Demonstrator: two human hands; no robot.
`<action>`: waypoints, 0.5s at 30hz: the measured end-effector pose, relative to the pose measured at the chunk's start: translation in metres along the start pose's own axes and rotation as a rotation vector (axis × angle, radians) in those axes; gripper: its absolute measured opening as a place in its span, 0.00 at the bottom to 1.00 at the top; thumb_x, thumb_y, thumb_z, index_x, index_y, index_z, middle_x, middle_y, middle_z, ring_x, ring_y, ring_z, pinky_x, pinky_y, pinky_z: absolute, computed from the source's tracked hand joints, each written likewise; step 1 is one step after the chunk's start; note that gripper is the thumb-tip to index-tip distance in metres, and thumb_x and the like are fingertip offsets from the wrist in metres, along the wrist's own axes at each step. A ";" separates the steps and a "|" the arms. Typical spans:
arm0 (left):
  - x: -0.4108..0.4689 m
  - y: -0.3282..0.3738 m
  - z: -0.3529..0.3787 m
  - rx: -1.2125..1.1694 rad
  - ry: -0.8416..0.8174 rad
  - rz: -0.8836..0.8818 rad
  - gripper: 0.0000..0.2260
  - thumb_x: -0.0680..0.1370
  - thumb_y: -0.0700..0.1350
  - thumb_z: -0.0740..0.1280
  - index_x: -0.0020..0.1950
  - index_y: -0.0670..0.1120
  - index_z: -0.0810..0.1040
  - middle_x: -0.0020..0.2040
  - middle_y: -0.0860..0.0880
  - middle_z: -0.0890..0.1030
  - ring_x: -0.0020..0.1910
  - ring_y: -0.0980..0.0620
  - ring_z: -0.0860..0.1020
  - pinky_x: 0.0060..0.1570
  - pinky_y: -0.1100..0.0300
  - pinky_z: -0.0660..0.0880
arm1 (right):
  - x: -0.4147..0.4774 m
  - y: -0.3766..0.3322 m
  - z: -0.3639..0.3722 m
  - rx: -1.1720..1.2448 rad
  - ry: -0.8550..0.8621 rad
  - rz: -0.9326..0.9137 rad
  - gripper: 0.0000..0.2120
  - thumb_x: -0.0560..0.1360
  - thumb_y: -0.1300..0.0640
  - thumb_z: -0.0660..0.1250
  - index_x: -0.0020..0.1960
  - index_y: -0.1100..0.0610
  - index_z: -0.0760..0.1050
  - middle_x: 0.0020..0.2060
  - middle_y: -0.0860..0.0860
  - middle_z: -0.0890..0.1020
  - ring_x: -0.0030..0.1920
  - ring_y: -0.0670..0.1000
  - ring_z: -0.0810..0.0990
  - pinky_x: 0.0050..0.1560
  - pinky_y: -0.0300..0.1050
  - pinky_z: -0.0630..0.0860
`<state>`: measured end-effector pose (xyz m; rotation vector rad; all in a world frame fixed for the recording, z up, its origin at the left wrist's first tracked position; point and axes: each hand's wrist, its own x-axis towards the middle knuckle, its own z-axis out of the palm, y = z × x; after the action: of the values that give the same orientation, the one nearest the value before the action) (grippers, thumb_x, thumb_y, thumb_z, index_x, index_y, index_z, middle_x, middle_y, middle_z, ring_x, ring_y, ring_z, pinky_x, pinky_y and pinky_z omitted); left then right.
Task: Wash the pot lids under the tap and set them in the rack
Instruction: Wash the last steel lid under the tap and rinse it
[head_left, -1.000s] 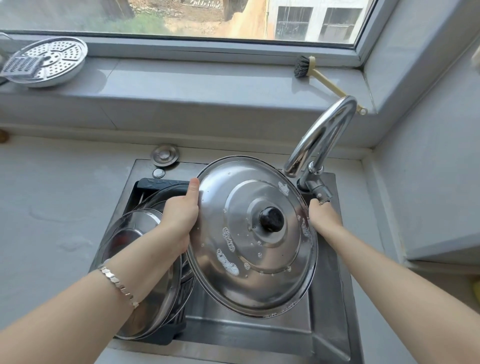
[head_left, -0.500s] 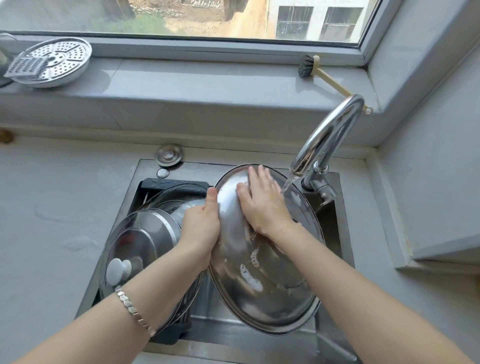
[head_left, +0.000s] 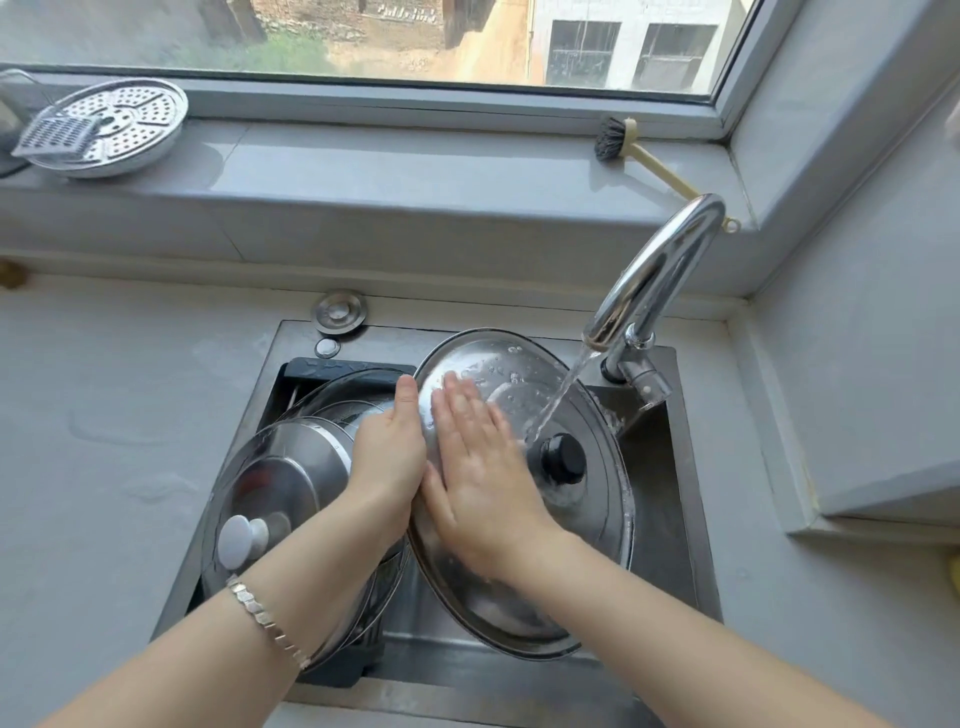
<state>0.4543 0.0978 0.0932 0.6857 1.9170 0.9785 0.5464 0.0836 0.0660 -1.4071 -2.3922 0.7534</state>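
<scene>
A large steel pot lid (head_left: 582, 525) with a black knob (head_left: 563, 457) is tilted over the sink, and water from the tap (head_left: 649, 280) lands just left of the knob. My left hand (head_left: 389, 457) grips its left rim, thumb on top. My right hand (head_left: 472, 467) lies flat and open on the lid's wet top face, fingers spread. In the black rack (head_left: 337, 371) at the sink's left stand other lids, the front one (head_left: 280, 483) steel and glass with a white knob (head_left: 241, 538).
The steel sink (head_left: 670, 499) is set in a grey counter. A drain plug (head_left: 338, 312) lies behind the sink. On the windowsill sit a perforated steamer plate (head_left: 119, 124) with a small grater at the left and a dish brush (head_left: 639, 153) at the right.
The tap was turned on and water now runs. My right hand left the tap handle and rubs the lid, sliding left and down. The black knob shows again.
</scene>
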 end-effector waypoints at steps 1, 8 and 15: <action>-0.001 -0.001 -0.001 -0.002 -0.004 0.001 0.22 0.80 0.57 0.54 0.36 0.42 0.70 0.32 0.46 0.69 0.32 0.50 0.67 0.31 0.60 0.65 | 0.003 0.005 -0.003 0.000 -0.005 0.012 0.36 0.73 0.42 0.35 0.76 0.59 0.42 0.76 0.54 0.41 0.75 0.48 0.35 0.72 0.42 0.31; -0.009 0.003 0.001 -0.006 -0.015 0.002 0.23 0.81 0.57 0.54 0.32 0.43 0.71 0.31 0.49 0.74 0.33 0.50 0.71 0.32 0.60 0.66 | 0.013 0.001 -0.007 -0.015 0.025 0.082 0.34 0.74 0.45 0.35 0.76 0.60 0.45 0.76 0.55 0.45 0.76 0.52 0.40 0.72 0.47 0.34; -0.013 0.003 -0.002 0.029 -0.049 0.064 0.22 0.80 0.57 0.55 0.38 0.41 0.71 0.34 0.43 0.70 0.33 0.50 0.68 0.32 0.57 0.63 | 0.046 0.040 -0.026 0.097 0.062 0.390 0.31 0.77 0.43 0.44 0.75 0.58 0.51 0.75 0.54 0.54 0.76 0.53 0.48 0.74 0.51 0.43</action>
<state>0.4595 0.0892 0.1020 0.7847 1.8800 0.9662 0.5653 0.1475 0.0635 -1.8501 -2.0271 0.8862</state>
